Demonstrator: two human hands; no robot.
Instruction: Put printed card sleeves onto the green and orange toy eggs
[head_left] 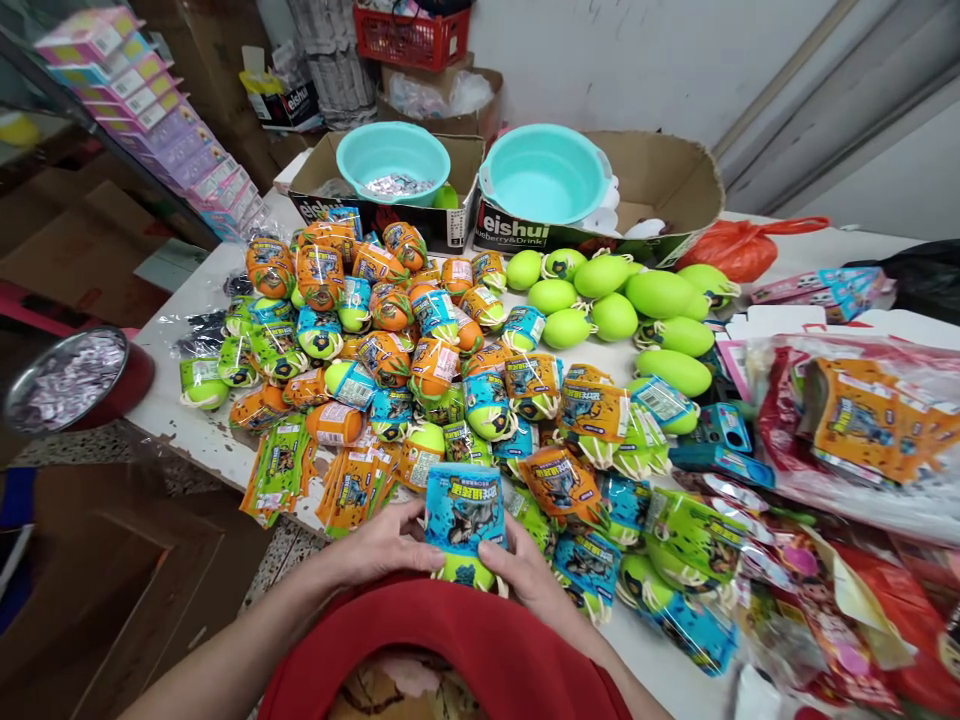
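Observation:
Close to my body, my left hand (386, 545) and my right hand (527, 568) grip a lime-green plastic egg (466, 572) from both sides. A blue printed sleeve (466, 508) covers its upper part and stands up flat above it. Both thumbs press on the front, near the sleeve's lower edge; the other fingers are mostly hidden behind. Just beyond my hands lies a heap of wrapped eggs (435, 370) in orange, blue and green sleeves. Bare green eggs (600, 275) with pale cords are grouped behind, to the right.
Flat stacks of green sleeves (279, 465) and orange sleeves (358, 490) lie at the table's front left edge. Two turquoise basins (551, 175) sit on cardboard boxes (517, 232) at the back. A metal bowl (139, 375) stands left. Plastic bags with orange sleeves (885, 420) crowd the right.

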